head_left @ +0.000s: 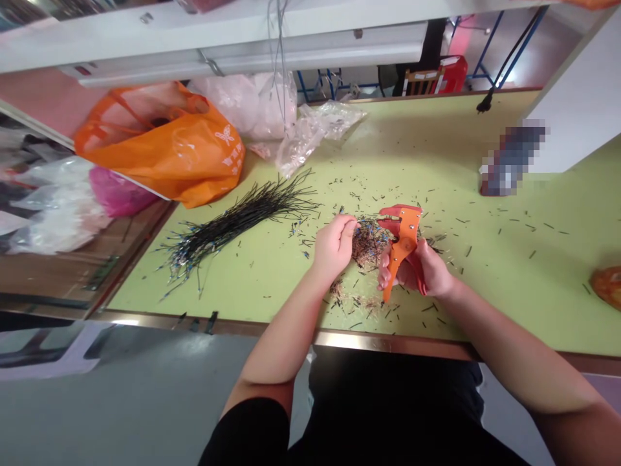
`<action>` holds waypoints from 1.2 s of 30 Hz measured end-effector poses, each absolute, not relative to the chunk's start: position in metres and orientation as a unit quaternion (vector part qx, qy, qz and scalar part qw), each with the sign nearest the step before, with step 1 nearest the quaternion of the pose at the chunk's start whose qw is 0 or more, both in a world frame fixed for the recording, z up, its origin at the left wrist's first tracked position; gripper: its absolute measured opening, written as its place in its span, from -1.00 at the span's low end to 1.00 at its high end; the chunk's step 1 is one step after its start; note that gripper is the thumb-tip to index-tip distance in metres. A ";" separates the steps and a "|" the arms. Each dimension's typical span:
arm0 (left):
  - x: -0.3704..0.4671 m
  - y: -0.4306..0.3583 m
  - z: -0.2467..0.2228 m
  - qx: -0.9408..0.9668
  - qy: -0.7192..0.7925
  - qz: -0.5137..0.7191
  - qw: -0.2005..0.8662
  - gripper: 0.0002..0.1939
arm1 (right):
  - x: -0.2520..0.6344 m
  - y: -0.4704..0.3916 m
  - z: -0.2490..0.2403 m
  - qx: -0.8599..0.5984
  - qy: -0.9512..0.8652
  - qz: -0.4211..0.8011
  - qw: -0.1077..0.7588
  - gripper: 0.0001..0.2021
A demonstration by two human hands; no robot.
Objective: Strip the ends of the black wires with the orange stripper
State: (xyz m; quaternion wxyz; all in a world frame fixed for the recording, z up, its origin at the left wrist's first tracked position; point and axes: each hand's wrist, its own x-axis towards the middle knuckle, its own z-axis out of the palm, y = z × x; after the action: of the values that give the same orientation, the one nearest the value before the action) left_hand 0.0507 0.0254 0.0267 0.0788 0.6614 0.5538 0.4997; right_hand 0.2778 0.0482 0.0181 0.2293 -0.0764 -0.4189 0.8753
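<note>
My right hand (434,268) is wrapped round the handles of an orange and red wire stripper (406,244), its jaws pointing up and to the left. Just left of those jaws, my left hand (334,246) is closed in a pinch. Whatever lies between its fingertips is too small to make out. Below and between both hands is a pile of short wire pieces (367,249), with copper strands and blue ends. To the left lies a long bundle of black wires (233,220), many with blue tips.
Black wire scraps are scattered over the green tabletop (485,285). An orange bag (179,155) and clear plastic bags (315,129) stand at the back left. A blurred dark object (514,158) leans by a white panel (577,103). A plug (485,102) hangs at the back right.
</note>
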 end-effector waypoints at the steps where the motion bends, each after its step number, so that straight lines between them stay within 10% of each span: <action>1: 0.051 0.026 0.027 0.662 0.557 0.495 0.079 -0.64 | 0.278 0.048 0.019 -0.079 -0.421 0.874 0.227 -0.30; 27: 0.044 0.027 0.025 0.699 0.579 0.419 -0.017 -0.67 | 0.258 0.019 0.020 -0.160 -0.477 0.799 0.328 -0.35; 36: -0.029 0.055 0.015 0.434 0.643 0.624 -0.096 -0.42 | 0.311 0.056 0.085 -0.215 -0.414 0.604 0.646 -0.60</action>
State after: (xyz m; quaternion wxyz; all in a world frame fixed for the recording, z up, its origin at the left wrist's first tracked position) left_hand -0.0286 0.0546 0.0146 -0.0957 0.4344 0.6426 0.6238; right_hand 0.3109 0.0561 0.0847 0.6462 -0.2151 -0.4143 0.6037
